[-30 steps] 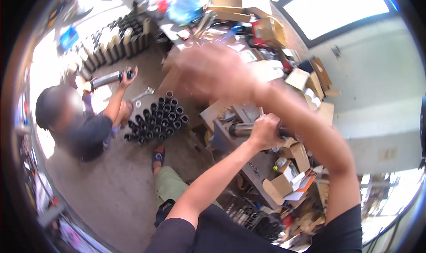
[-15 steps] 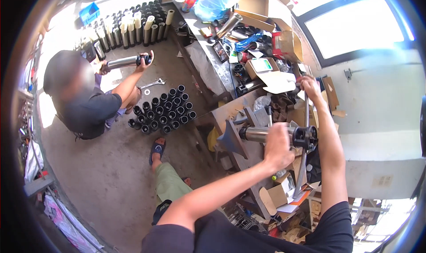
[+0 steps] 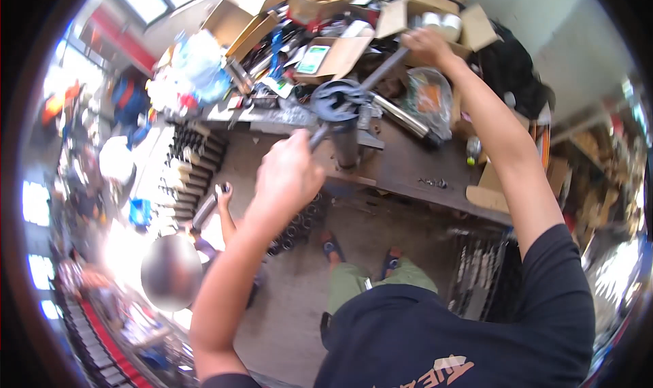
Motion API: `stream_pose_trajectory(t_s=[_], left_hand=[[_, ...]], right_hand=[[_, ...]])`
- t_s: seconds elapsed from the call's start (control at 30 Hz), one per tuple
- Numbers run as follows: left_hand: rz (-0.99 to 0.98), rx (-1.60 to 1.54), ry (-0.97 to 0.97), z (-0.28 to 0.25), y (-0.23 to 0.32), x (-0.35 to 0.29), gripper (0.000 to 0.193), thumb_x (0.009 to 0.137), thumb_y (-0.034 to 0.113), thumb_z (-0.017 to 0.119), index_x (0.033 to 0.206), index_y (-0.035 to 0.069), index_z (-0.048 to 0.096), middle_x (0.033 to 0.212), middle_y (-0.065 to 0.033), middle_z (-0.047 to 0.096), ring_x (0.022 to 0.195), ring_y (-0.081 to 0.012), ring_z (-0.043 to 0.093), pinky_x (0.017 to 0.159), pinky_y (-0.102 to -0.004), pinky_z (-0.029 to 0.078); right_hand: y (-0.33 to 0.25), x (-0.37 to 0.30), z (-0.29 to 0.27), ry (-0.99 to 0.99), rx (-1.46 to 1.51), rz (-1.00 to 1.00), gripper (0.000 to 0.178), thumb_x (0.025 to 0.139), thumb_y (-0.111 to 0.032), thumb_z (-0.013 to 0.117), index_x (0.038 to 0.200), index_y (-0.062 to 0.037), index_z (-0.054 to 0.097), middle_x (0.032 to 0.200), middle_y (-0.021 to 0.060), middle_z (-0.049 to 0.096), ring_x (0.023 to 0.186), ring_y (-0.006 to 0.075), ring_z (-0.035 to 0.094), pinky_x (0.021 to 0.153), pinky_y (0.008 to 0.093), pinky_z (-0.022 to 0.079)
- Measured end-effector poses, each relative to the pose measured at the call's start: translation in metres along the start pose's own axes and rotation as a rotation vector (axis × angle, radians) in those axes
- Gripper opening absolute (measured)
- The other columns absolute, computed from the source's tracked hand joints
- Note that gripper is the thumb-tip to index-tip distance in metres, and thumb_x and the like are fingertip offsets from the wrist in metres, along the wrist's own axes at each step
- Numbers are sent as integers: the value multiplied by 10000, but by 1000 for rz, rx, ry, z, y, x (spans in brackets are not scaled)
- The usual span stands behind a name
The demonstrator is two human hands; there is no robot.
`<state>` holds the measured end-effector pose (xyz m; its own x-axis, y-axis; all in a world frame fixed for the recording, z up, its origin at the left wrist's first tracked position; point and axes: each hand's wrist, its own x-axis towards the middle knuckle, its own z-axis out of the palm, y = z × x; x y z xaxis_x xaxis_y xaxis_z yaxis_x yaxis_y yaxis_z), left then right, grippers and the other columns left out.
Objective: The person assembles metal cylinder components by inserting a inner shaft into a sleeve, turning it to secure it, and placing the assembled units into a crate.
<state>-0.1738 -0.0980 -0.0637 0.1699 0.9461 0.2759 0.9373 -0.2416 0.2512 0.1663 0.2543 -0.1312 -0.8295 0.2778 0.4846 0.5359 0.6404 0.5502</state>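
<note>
A long metal bar (image 3: 385, 69) runs slantwise across the round, slotted dark head (image 3: 338, 101) of an upright tube (image 3: 345, 143) at the bench edge. My left hand (image 3: 289, 173), somewhat blurred, is closed around the bar's near end. Beyond the head, my right hand (image 3: 427, 45) grips the far end. A shiny steel cylinder (image 3: 403, 114) with a dark end lies on the bench to the right of the tube. How the tube is held at its base is hard to make out.
Open cardboard boxes (image 3: 326, 3) and clutter crowd the bench (image 3: 435, 173). A clear plastic bag (image 3: 430, 92) lies near my right forearm. On the floor at left, a co-worker (image 3: 173, 272) holds a metal cylinder (image 3: 204, 211) near rows of dark and pale tubes (image 3: 187, 177).
My view has turned toward the bench. The cylinder with the slotted head, sideways before, appears upright now. My left hand has moved from the cylinder to the bar; my right still holds the bar.
</note>
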Motion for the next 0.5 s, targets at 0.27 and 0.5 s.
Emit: stream_pose_trajectory(t_s=[0.27,0.5], left_hand=[[195,553,329,-8,-111,37,176,800,127,637,923,71,526,762,-132,625,639,-362,650,539,-457,499],[124,424,488,40,-144,95,213,872,231,650,774,67,558,712,-146,592,642,-383,589,577,-481,453]], right_hand=[[-119,-53,-136,-49,260,876,709,946,-653,413,708,-69,739,723,158,691,705,320,662,695,439,534],[-94,-53,-266,-392,347,398,572,792,-602,713,680,-41,711,626,108,634,673,298,677,604,406,526]])
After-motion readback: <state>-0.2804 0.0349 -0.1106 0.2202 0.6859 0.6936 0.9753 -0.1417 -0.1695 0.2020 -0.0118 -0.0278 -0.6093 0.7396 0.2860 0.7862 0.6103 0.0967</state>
